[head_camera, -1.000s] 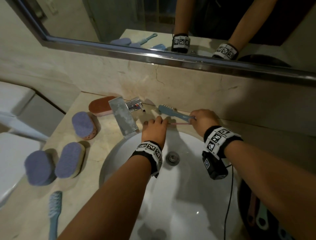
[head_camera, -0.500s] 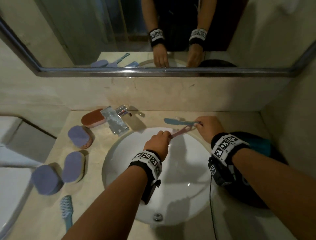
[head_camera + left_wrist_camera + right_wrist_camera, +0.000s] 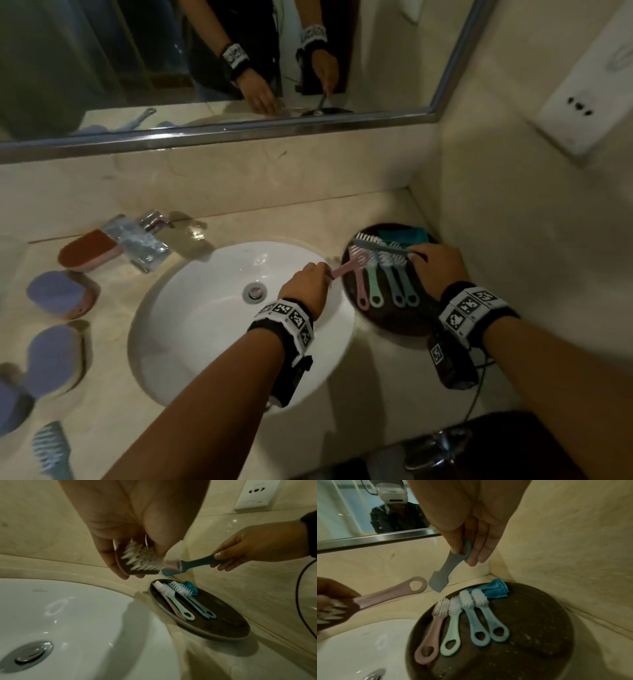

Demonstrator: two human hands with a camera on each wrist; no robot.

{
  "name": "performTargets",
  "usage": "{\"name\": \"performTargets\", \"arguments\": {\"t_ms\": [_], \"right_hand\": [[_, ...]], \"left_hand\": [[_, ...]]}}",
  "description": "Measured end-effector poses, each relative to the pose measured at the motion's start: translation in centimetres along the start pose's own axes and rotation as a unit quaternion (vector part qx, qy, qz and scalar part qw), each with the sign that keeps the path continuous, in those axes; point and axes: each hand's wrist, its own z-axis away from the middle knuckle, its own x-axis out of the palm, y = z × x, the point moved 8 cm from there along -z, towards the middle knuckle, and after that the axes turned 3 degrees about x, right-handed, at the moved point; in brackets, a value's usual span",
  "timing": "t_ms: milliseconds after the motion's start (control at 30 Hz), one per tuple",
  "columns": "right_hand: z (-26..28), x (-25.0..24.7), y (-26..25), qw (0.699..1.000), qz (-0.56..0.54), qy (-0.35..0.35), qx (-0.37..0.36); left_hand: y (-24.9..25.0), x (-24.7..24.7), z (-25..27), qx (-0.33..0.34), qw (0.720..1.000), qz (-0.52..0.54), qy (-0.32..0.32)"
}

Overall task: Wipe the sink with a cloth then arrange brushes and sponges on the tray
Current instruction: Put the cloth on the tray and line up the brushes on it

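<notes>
My left hand [image 3: 317, 274] grips a pink brush [image 3: 344, 269] by its bristle head [image 3: 139, 561], over the right rim of the white sink [image 3: 191, 318]; its handle points at the tray. My right hand [image 3: 423, 258] pinches the handle of a blue brush [image 3: 376, 247], held crosswise above the back of the dark round tray [image 3: 390, 325]. Several brushes [image 3: 453, 622] lie side by side on the tray, bristles to the wall. A folded blue cloth [image 3: 494, 588] sits at the tray's far edge.
On the counter left of the sink lie an orange sponge [image 3: 87, 251], purple sponges [image 3: 56, 291] and a pale blue brush [image 3: 51, 448]. The faucet [image 3: 140, 240] stands at the back left. Walls meet in a corner right behind the tray; a socket [image 3: 589, 102] is above.
Both hands have carried their brushes from the counter behind the sink rightward to the tray. My view has swung right, bringing the tray fully into sight.
</notes>
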Motion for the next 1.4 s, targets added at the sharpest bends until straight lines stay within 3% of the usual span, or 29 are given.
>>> {"name": "performTargets", "arguments": {"t_ms": [267,433,833,1067,1400], "right_hand": [[-0.6,-1.7,8.6,0.994,-0.042,0.073,0.075],[-1.1,0.3,11.8,0.997,-0.002,0.0,0.083],[-1.2,3.8,13.3,0.984,-0.071,-0.064,0.148],[-2.3,4.7,13.8,0.979,-0.044,-0.113,0.161],[-4.0,4.5,15.9,0.962,-0.063,-0.108,0.243]], "left_hand": [[4.9,3.6,-2.2,0.01,0.999,-0.032,-0.024],[7.2,5.7,-3.5,0.019,0.999,-0.013,-0.032],[9.4,7.8,-5.8,0.031,0.997,-0.042,-0.062],[8.7,8.1,-6.8,0.023,0.995,-0.059,-0.074],[9.9,7.7,-9.8,0.075,0.992,-0.074,-0.066]]}}
